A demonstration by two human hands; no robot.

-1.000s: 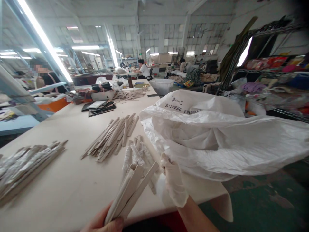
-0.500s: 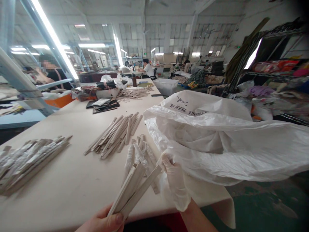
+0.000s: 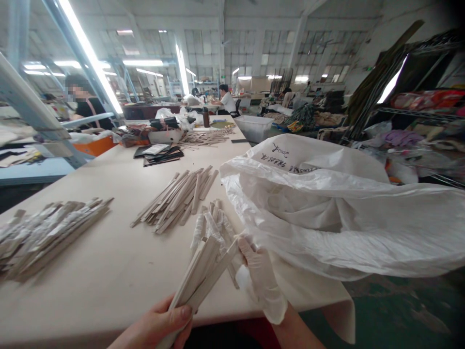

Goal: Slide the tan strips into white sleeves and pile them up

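The pale worktop (image 3: pixel 119 252) spreads out before me, its left side running out of sight and its near right corner draped with a cover that hangs over the edge. Across its right side sprawls a big white bag (image 3: pixel 366 237), mouth gaping, its far end cut off on the right and its inner folds too shadowed to read. On the left lies a heap of strips, some with whitish wrapping (image 3: pixel 54 237), its outer end also cut off. A smaller fan of bare grey-beige strips (image 3: pixel 178 198) sits mid-worktop, the lower ones buried under the upper. Closer in, a bundle of flat strips (image 3: pixel 198 274) is raised above the near edge, its lower end hidden in the fist and its upper end covering part of a little group of wrapped strips (image 3: pixel 214 225) beyond. The left hand (image 3: pixel 172 320), bare, is closed around that bundle, thumb across the top. The gloved right hand (image 3: pixel 259 271) is curled, its fingertips at the end of one splayed strip; from here I can't tell whether it pinches it. Smallest is the dark handwriting (image 3: pixel 283 162) on the bag, upside down and partly lost in a fold.
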